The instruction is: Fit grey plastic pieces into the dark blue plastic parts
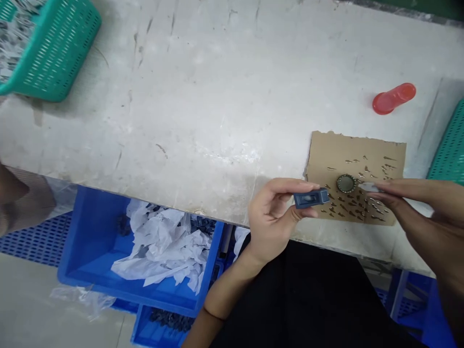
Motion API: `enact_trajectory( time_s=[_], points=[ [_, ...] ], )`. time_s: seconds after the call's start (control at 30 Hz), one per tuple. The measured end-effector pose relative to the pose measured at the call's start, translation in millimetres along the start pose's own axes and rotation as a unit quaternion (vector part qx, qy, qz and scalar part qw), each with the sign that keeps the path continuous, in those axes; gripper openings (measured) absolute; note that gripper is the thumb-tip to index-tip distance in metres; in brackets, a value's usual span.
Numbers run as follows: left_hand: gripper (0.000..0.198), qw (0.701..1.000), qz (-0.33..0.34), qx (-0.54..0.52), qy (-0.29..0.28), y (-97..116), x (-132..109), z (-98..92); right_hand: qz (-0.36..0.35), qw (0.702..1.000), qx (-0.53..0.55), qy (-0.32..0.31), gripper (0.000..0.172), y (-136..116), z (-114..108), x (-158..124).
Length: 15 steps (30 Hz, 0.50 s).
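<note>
My left hand (273,212) is closed around a small dark blue plastic part (311,198), holding it between thumb and fingers above the table's near edge. To its right, my right hand (416,200) pinches a small pale, whitish piece (369,187) whose kind I cannot make out. Under both hands lies a sheet of brown cardboard (326,150) scattered with several small shiny metal pieces (342,207). A round, ridged, cap-like thing (346,183) sits on the cardboard, just left of the pale piece. The two hands are apart.
A red, tube-like object (393,99) is on the white table (217,96) beyond the cardboard. Green baskets stand at the far left (68,53) and right edge (449,150). Below the table, a blue bin (94,261) holds white paper and dark parts. Another person's arm (12,186) shows at left.
</note>
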State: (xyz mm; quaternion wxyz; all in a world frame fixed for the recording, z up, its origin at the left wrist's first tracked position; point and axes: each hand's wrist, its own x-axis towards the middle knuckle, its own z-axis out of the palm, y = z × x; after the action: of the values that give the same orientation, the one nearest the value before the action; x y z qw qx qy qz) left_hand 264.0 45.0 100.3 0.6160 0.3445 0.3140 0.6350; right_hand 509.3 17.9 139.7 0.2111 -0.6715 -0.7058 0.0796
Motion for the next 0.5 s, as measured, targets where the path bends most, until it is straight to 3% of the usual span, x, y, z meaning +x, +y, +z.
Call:
enact_trajectory(
  time_s=[0.1, 0.3, 0.4, 0.5],
  points=[
    [0.027, 1.000, 0.015, 0.006, 0.004, -2, -1, -2.7, -0.045, 0.998, 0.011, -0.040, 0.034, -20, -4, 7],
    [0.029, 1.000, 0.014, -0.008, 0.000, -2, 0, -4.9, -0.028, 0.995, 0.013, -0.093, 0.019, -29, -8, 12],
    [0.028, 1.000, 0.005, 0.000, 0.004, -1, 0, -4.9, -0.017, 0.992, 0.010, -0.126, 0.018, -32, -9, 12],
    [0.024, 1.000, 0.001, 0.015, 0.013, 0, 0, -4.5, -0.005, 0.994, 0.014, -0.112, 0.024, -30, -5, 12]
  ],
)
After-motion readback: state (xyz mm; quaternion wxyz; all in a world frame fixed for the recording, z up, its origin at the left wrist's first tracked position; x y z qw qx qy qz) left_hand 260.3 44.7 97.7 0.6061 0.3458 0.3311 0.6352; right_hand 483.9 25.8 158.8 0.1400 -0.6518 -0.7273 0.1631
